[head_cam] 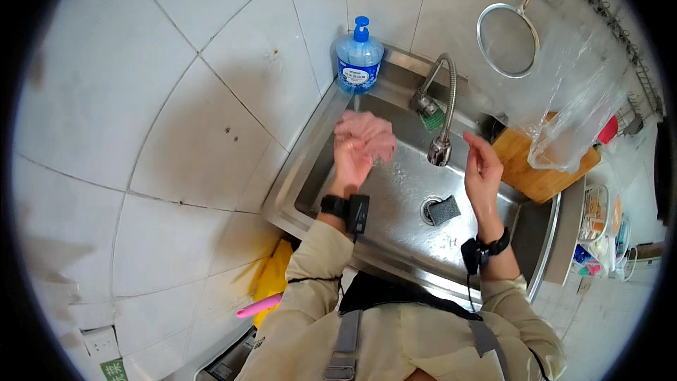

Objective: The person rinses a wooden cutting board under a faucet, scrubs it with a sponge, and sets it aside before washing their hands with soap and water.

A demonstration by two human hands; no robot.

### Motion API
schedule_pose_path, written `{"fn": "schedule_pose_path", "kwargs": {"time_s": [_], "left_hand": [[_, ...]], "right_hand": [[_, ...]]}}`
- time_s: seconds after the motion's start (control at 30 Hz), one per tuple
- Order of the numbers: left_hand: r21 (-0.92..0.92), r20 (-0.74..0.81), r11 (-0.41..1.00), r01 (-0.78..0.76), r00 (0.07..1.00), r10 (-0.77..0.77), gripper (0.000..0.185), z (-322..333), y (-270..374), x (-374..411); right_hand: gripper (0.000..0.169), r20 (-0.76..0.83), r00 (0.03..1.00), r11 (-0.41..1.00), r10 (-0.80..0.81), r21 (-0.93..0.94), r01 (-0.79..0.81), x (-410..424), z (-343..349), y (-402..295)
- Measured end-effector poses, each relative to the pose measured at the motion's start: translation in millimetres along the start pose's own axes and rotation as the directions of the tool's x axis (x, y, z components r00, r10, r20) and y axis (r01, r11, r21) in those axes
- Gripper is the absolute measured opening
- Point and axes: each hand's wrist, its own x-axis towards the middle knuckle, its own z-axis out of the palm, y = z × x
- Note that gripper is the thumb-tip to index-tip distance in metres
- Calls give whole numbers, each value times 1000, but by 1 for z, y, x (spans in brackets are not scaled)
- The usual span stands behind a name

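A wet-looking pink cloth (366,131) is held in my left hand (353,161) over the left part of the stainless steel sink (394,198). My right hand (482,169) is raised right of the faucet head (439,152), fingers apart from the thumb, and nothing shows in it. Between the hands, the flexible metal faucet hangs over the basin; no running water can be made out. A dark grey scouring pad (444,210) lies partly over the drain. Behind the faucet base sits a green scouring pad (432,119).
A blue pump bottle (359,61) stands at the sink's back left corner. To the right are a wooden cutting board (521,169), a clear plastic bag (574,111), a hanging round strainer (508,39) and a white basket (596,211). Tiled walls rise left and behind.
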Motion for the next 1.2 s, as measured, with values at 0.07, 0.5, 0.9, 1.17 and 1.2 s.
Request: {"fn": "schedule_pose_path", "kwargs": {"time_s": [0.07,0.5,0.9,1.17,1.2], "left_hand": [[-13,7,1000,9,1000,-9,33,14,19,14],[-130,108,991,-34,993,48,37,49,77,141],[-101,-38,990,-99,995,95,40,28,79,173],[-76,-94,995,-57,994,50,37,56,84,149],[-84,-50,996,-40,998,36,38,56,79,143]], "right_hand": [[36,62,974,976,-218,19,217,34,8,-51],[78,620,709,748,-335,-284,601,279,172,-35],[65,649,655,712,-387,-240,659,277,194,0],[65,782,595,569,-185,-408,714,280,201,-37],[64,700,676,579,-230,-460,673,277,200,-33]]}}
